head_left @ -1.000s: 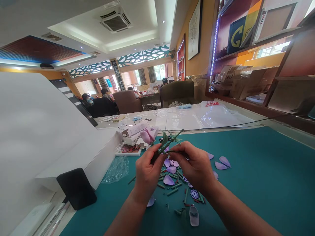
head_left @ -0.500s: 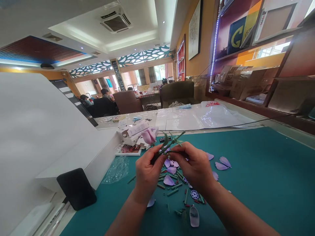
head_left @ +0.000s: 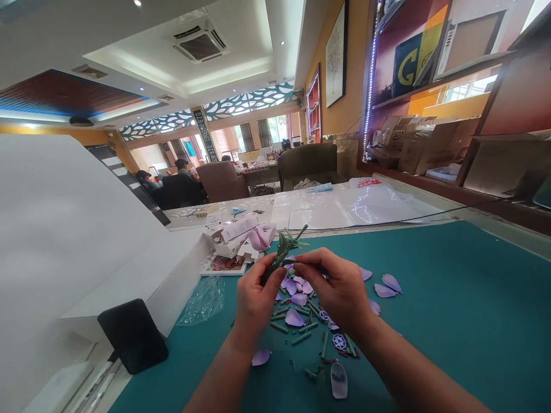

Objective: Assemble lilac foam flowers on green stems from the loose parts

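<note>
Above the mat I hold a green toy flower stem with leaves (head_left: 282,245) in my left hand (head_left: 257,292), its fingers closed round the lower part. My right hand (head_left: 338,285) pinches a thin green leaf piece (head_left: 291,263) at the side of the stem. A pink-lilac flower head (head_left: 260,236) shows just behind my left hand; whether it joins the held stem I cannot tell. Beneath and between my hands lie loose purple petals (head_left: 294,317), green stem tubes (head_left: 301,338) and a purple web-shaped disc (head_left: 340,342). Nearer me is a pale scoop-shaped piece (head_left: 339,381).
The teal mat (head_left: 456,310) covers the desk. At left stand a black phone-like slab (head_left: 132,335), a white box wall (head_left: 181,281) and crumpled clear plastic (head_left: 202,301). Opened cartons (head_left: 236,232) sit behind. Several petals (head_left: 385,289) lie at right. People sit farther back.
The stem's tip has shifted left and a little up, and the stem has turned in my left hand. My right hand still pinches at its side; the view has tilted slightly.
</note>
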`<state>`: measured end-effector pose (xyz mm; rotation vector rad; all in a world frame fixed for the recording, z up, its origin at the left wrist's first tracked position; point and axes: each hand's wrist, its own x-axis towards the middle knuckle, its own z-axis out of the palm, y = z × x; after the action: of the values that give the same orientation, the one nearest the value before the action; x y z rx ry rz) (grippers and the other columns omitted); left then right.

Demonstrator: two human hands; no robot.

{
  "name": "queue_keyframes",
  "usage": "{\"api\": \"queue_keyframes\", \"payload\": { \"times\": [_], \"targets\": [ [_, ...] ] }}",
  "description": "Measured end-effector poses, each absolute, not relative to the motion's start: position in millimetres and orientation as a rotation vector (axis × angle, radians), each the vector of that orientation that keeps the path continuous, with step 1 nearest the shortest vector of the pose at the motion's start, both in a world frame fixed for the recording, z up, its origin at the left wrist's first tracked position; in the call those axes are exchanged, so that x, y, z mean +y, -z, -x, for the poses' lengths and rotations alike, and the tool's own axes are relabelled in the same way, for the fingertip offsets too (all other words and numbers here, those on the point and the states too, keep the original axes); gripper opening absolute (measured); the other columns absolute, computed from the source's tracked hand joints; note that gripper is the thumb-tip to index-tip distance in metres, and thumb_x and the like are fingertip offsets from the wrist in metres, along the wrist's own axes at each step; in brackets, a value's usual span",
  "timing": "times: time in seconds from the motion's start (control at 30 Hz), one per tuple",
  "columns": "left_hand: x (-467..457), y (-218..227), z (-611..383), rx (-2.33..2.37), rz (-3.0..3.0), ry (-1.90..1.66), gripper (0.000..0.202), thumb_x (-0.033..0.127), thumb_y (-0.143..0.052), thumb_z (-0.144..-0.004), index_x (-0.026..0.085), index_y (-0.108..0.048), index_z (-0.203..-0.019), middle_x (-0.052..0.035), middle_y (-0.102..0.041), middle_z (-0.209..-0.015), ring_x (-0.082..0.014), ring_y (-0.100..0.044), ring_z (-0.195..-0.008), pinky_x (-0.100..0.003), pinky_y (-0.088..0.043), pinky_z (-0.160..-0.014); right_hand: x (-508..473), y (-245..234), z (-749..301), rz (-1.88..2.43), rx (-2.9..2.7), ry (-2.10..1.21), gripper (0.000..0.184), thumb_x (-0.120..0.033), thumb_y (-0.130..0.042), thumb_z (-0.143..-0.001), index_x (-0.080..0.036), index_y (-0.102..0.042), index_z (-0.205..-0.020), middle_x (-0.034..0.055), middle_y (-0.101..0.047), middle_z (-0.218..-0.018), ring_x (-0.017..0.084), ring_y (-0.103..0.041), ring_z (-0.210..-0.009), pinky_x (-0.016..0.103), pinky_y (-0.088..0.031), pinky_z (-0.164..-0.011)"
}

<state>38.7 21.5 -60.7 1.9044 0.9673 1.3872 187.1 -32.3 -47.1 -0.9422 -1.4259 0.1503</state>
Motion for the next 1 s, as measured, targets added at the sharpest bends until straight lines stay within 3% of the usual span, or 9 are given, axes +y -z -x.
{"api": "queue_keyframes", "payload": {
  "times": [0.2,0.4,0.53,0.67,0.8,1.0],
  "targets": [
    [21,58,-38,0.976,-1.913,-1.371,0.036,0.040,-0.059,-0.083,0.017,-0.067,-0.109,-0.0026,-0.067,-0.079,-0.0150,-0.057,-0.067,-0.024,-0.047,-0.061,-32,47,-186,0.932,-1.469,-0.133,0.005,-0.021,-0.062,-0.083,-0.020,-0.067,-0.085,0.0014,-0.071,-0.073,0.013,-0.065,-0.064,0.024,-0.050,-0.057],
    [20,52,-38,0.833,-1.654,-1.191,0.044,0.048,-0.062,-0.081,0.014,-0.066,-0.109,0.0008,-0.055,-0.065,-0.0110,-0.047,-0.057,-0.021,-0.037,-0.051,-28,47,-191,0.893,-1.323,-0.447,0.024,-0.033,-0.046,-0.092,-0.018,-0.064,-0.085,0.0018,-0.065,-0.068,0.012,-0.060,-0.059,0.023,-0.048,-0.053],
    [19,52,-42,0.729,-1.594,-1.029,0.048,0.051,-0.062,-0.080,0.012,-0.065,-0.109,0.0014,-0.052,-0.062,-0.0082,-0.039,-0.052,-0.020,-0.030,-0.047,-20,47,-195,0.979,-1.215,-0.579,0.023,-0.038,-0.052,-0.087,-0.017,-0.061,-0.079,-0.0011,-0.057,-0.062,0.009,-0.048,-0.049,0.021,-0.038,-0.044],
    [18,55,-47,0.693,-1.567,-0.959,0.052,0.054,-0.064,-0.077,0.011,-0.066,-0.108,0.0019,-0.048,-0.061,-0.0080,-0.036,-0.052,-0.021,-0.028,-0.047,-18,43,-199,1.036,-1.196,-0.592,0.025,-0.039,-0.057,-0.081,-0.018,-0.056,-0.067,-0.0044,-0.047,-0.055,0.009,-0.041,-0.050,0.021,-0.033,-0.044],
    [18,58,-49,0.703,-1.532,-0.941,0.055,0.056,-0.067,-0.074,0.011,-0.066,-0.107,0.0026,-0.045,-0.061,-0.0083,-0.036,-0.054,-0.020,-0.026,-0.046,-18,40,-200,1.067,-1.199,-0.613,0.028,-0.041,-0.058,-0.078,-0.019,-0.053,-0.061,-0.0053,-0.044,-0.052,0.008,-0.037,-0.049,0.022,-0.029,-0.043],
    [19,62,-49,0.647,-1.541,-0.961,0.044,0.047,-0.067,-0.079,0.013,-0.066,-0.106,0.0029,-0.046,-0.064,-0.0081,-0.040,-0.057,-0.020,-0.031,-0.049,-18,39,-199,1.081,-1.180,-0.644,0.027,-0.039,-0.058,-0.075,-0.020,-0.050,-0.057,-0.0063,-0.042,-0.049,0.008,-0.035,-0.047,0.022,-0.027,-0.042]
  ]
}}
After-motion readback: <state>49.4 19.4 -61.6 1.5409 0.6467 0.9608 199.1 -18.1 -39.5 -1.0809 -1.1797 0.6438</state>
